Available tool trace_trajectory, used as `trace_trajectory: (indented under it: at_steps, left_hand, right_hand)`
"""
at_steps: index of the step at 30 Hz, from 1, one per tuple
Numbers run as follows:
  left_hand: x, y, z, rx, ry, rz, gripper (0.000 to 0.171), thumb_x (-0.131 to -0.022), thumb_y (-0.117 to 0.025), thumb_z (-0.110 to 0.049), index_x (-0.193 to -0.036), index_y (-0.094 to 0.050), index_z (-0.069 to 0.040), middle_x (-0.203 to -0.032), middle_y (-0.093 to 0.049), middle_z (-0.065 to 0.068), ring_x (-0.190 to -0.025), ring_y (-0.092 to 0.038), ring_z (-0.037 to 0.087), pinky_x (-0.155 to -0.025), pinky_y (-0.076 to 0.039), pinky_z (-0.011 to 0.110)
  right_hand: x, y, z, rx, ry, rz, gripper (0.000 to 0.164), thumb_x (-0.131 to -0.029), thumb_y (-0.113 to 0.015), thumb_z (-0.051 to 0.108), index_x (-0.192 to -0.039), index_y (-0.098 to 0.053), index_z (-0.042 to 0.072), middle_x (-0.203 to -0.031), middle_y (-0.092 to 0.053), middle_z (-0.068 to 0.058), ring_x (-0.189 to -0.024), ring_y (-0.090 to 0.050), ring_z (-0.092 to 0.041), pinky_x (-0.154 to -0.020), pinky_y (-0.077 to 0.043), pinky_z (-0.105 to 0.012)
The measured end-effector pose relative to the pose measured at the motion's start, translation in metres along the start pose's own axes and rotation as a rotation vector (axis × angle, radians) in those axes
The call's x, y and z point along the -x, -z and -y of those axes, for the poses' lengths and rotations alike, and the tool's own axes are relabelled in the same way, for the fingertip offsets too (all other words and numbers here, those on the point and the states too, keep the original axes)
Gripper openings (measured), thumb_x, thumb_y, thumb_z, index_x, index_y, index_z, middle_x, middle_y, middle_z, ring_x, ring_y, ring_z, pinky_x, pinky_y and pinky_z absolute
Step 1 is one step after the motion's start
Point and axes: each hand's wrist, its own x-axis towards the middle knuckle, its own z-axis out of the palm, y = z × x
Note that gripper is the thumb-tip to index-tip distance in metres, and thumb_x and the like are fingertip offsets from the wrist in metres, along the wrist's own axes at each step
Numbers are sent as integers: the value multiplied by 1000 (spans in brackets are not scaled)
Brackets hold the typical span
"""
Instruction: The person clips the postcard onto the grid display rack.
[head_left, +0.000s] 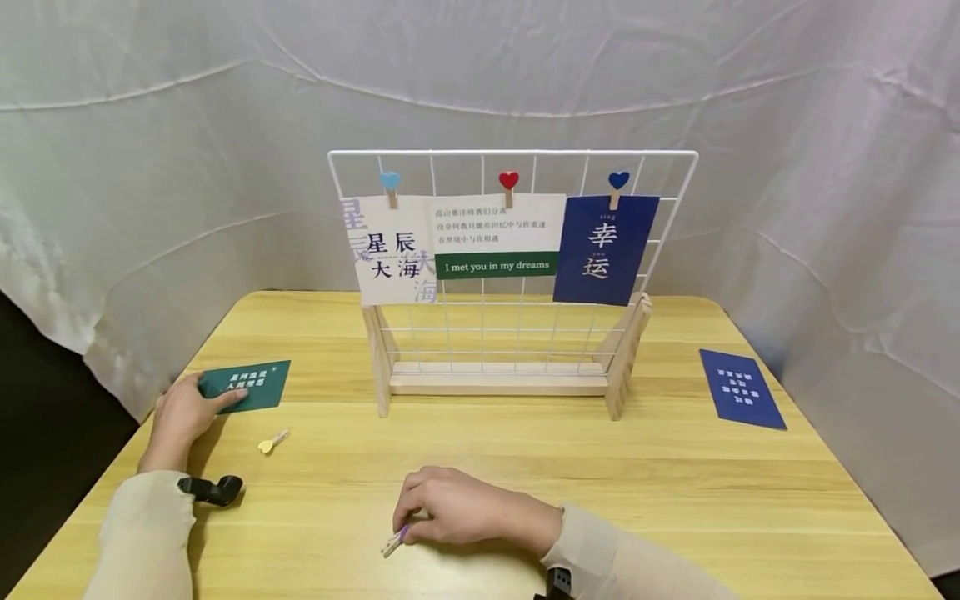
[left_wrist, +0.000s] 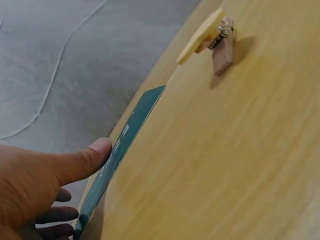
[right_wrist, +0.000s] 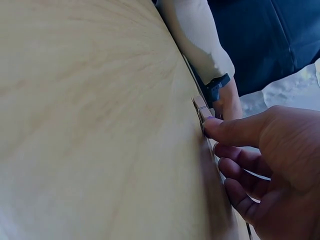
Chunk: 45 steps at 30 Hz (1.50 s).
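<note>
At the table's left side my left hand (head_left: 185,408) holds a dark green card (head_left: 266,385) with white lettering. The thumb (left_wrist: 90,161) lies over its printed face, and the other fingers are at its left edge. My right hand (head_left: 459,505) pinches a small wooden clothespin (head_left: 392,546) between thumb and forefinger, low over the front middle of the table. A bit of purple shows at its gripped end; the rest of that end is hidden by the fingers. Nearer the left hand, a clothespin with a yellow heart (head_left: 267,447) lies on the wood.
A white wire grid (head_left: 483,333) stands on a wooden base (head_left: 498,384). Clothespins with light blue, red and dark blue hearts hold a white card (head_left: 386,287), a white-and-green card (head_left: 495,265) and a blue card (head_left: 592,287). Another blue card (head_left: 738,387) lies at right.
</note>
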Motion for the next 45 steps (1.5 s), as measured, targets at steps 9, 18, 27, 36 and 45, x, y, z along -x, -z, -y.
trace_trajectory:
  at_steps: [9, 18, 27, 36, 45]
  left_hand:
    - [1, -4, 0, -49, -23, -28, 94, -93, -63, -49, -137, -26, 25, -131, -31, 48, -120, -28, 61, -100, -20, 67]
    - [-1, -6, 1, -100, 11, -46, 95, -89, -66, -53, -132, -34, 26, -120, -38, 47, -108, -34, 56, -92, -25, 61]
    - [0, 3, -5, -181, 92, 43, 96, -87, -68, -55, -124, -41, 29, -120, -39, 48, -108, -36, 57, -95, -26, 61]
    - [1, 11, -5, -161, 126, 70, 94, -82, -73, -53, -114, -44, 30, -116, -42, 47, -110, -30, 64, -97, -21, 67]
    - [-1, 13, -3, -182, 171, 109, 105, -77, -76, -59, -117, -41, 32, -118, -37, 49, -114, -28, 63, -103, -17, 66]
  right_hand:
    - [0, -1, 0, -6, -2, 0, 6, -91, -72, 28, -96, -74, 26, -94, -58, 22, -92, -47, 8, -83, -38, -9]
    - [0, -1, -1, 0, -3, 0, 6, -91, -72, 27, -97, -73, 26, -96, -59, 22, -92, -47, 9, -86, -38, -10]
    - [1, 1, 0, -5, 4, 2, 6, -90, -72, 26, -96, -72, 26, -94, -58, 22, -90, -47, 9, -85, -38, -9]
    - [1, 1, 1, -12, -4, 10, 7, -90, -73, 25, -97, -72, 26, -96, -59, 22, -91, -47, 9, -86, -39, -10]
    - [2, 3, 1, -23, -5, 8, 7, -90, -73, 25, -97, -71, 25, -96, -59, 21, -90, -48, 8, -85, -39, -10]
